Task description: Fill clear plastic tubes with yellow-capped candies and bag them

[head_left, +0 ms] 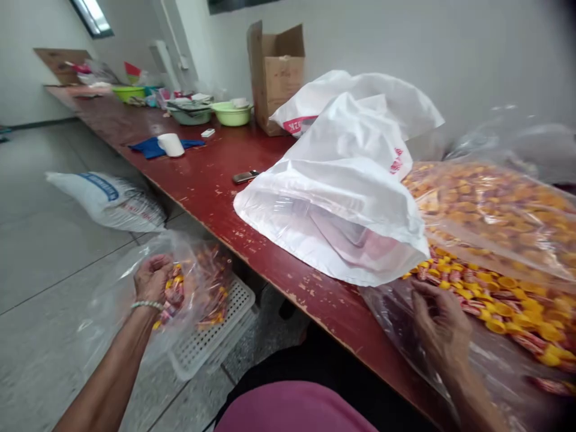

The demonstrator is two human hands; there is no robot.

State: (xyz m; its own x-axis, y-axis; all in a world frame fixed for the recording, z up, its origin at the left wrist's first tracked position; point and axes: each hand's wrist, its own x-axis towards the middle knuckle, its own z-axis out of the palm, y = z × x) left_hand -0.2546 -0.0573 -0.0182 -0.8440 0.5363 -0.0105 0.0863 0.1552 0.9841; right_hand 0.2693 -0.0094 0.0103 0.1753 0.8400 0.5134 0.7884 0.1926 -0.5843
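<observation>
Packing or assembly workshop, by its bulk goods and bare fittings. Before your right hand (443, 327), small red-and-yellow pieces (517, 300) lie heaped by the mass on a long red worktop (211, 204), its paint chipped; ahead of that hand are a large white sack (342, 156) and, farther off, an open cardboard box (284, 84). Around your left hand (153, 279), a clear bag (211, 288) contains similar pieces; beyond it, a printed sack (112, 201) lies on the hard grey floor (54, 252).
</observation>
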